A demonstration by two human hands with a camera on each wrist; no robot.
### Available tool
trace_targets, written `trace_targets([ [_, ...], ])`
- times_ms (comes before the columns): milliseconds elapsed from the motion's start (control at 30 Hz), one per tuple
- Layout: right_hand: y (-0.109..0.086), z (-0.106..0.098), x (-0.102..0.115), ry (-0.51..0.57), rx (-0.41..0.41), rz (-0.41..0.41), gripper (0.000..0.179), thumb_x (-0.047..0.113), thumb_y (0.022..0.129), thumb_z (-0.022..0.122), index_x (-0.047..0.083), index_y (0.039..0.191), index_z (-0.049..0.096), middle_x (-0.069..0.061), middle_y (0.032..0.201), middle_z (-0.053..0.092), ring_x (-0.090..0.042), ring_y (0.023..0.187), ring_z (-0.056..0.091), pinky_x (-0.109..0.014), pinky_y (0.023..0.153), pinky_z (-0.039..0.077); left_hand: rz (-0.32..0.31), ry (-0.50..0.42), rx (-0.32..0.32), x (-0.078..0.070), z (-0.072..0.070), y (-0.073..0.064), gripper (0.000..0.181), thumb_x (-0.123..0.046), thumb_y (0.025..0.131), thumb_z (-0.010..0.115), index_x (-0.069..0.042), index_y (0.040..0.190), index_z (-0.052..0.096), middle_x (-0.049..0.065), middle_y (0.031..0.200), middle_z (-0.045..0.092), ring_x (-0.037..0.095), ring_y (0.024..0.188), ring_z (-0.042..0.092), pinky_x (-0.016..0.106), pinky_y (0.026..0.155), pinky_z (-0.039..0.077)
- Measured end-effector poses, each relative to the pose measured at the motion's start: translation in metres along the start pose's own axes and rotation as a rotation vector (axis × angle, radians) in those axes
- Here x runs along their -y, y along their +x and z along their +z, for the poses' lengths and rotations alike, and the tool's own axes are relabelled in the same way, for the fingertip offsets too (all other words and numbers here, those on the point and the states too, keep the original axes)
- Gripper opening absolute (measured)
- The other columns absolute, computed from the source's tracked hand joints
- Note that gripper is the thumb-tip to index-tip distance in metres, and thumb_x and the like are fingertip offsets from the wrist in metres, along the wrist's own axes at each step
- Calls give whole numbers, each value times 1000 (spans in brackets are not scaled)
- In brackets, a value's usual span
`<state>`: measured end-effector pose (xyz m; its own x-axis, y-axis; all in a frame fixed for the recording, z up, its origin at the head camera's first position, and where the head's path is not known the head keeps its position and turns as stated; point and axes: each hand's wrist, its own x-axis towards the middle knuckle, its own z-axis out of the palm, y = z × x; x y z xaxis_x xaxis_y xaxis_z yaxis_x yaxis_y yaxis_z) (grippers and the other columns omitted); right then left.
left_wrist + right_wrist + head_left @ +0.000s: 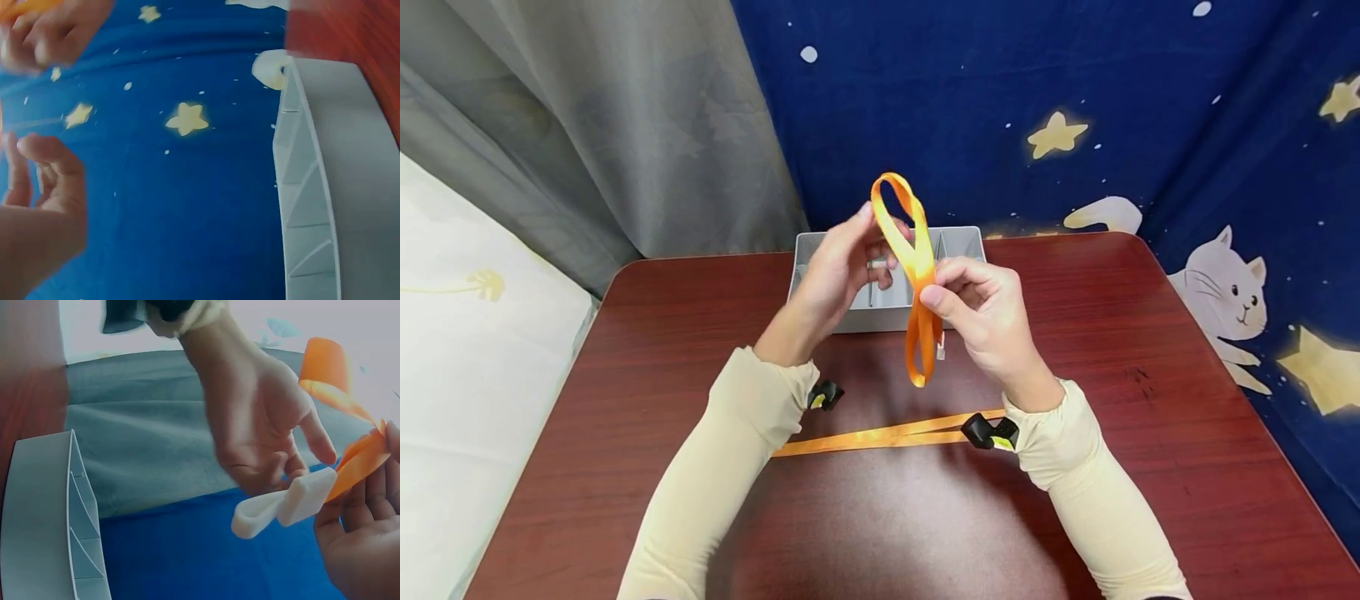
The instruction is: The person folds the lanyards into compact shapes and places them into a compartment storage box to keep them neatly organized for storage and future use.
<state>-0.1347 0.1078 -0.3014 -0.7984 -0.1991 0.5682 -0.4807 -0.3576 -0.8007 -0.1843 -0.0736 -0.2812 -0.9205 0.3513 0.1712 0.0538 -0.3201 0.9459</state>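
An orange lanyard [917, 267], folded into loops, hangs upright above the table. My right hand [988, 321] pinches it near its middle between thumb and fingers. From the lanyard a white plastic clip [306, 497] sticks out, large in the right wrist view and small below the right fingers in the head view. My left hand [838, 267] is beside the upper loop, its fingers loosely bent and its thumb close to the ribbon. In the right wrist view the left hand [250, 419] appears behind the clip with nothing gripped.
A grey divided box [887, 319] stands at the table's back edge, behind the hands. Another orange ribbon [880, 437] lies flat across the reddish-brown table [880, 533], under the forearms. Grey and blue curtains [940, 100] hang behind.
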Motion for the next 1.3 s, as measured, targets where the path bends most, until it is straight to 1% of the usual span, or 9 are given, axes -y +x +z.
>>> trace_targets([
  [167,5,0,2,-50,-101,-64,27,29,83,80,4,85,70,-4,79,66,-17,69,62,-24,64,52,-32,261,43,20,8,-14,72,-51,105,24,7,103,65,7,89,63,21,75,55,29,58,47],
  [333,10,-1,2,-93,-158,-156,45,28,85,79,-14,86,61,-5,77,68,-18,66,62,-23,58,49,96,399,222,36,11,-27,93,-73,97,26,10,116,64,16,105,66,22,97,60,35,79,51],
  [433,12,-1,1,-95,-187,-176,46,28,85,79,-15,86,61,-4,77,67,-18,66,61,-23,58,49,162,408,276,43,13,-32,81,-65,99,38,10,114,65,18,107,63,22,98,57,32,81,49],
  [533,13,-1,1,-75,-204,-180,39,27,85,79,-9,86,65,-5,79,68,-18,68,63,-24,61,52,174,393,300,47,14,-34,73,-60,99,44,10,105,65,16,100,58,23,90,52,30,76,45],
  [667,14,0,3,-48,-189,-188,29,24,86,79,-3,87,68,-7,81,69,-18,69,66,-24,59,54,94,367,307,49,14,-35,89,-71,93,39,14,110,60,19,97,59,21,93,53,35,85,45],
  [800,14,-1,4,-53,-168,-190,27,23,87,78,-2,88,69,-8,83,69,-19,70,67,-25,56,54,-29,243,319,50,15,-37,107,-78,89,28,20,127,48,34,114,57,18,100,59,50,101,44],
  [967,14,-1,3,-81,-184,-202,33,24,85,79,-6,86,67,-5,83,69,-19,72,64,-25,64,52,-15,88,377,54,18,-35,96,-68,95,33,21,128,42,29,110,58,18,97,60,38,93,49],
  [1133,15,-1,1,-79,-197,-267,35,22,84,80,-10,84,65,-8,81,68,-21,72,62,-27,69,54,-3,119,295,58,19,-37,90,-68,90,48,15,124,47,7,97,62,17,90,60,31,85,50],
  [1300,16,-3,-1,-101,-228,-305,33,21,84,81,-8,82,65,-8,80,67,-20,68,60,-26,65,52,64,153,221,59,20,-41,89,-63,87,60,16,127,47,4,101,59,15,90,57,27,85,50],
])
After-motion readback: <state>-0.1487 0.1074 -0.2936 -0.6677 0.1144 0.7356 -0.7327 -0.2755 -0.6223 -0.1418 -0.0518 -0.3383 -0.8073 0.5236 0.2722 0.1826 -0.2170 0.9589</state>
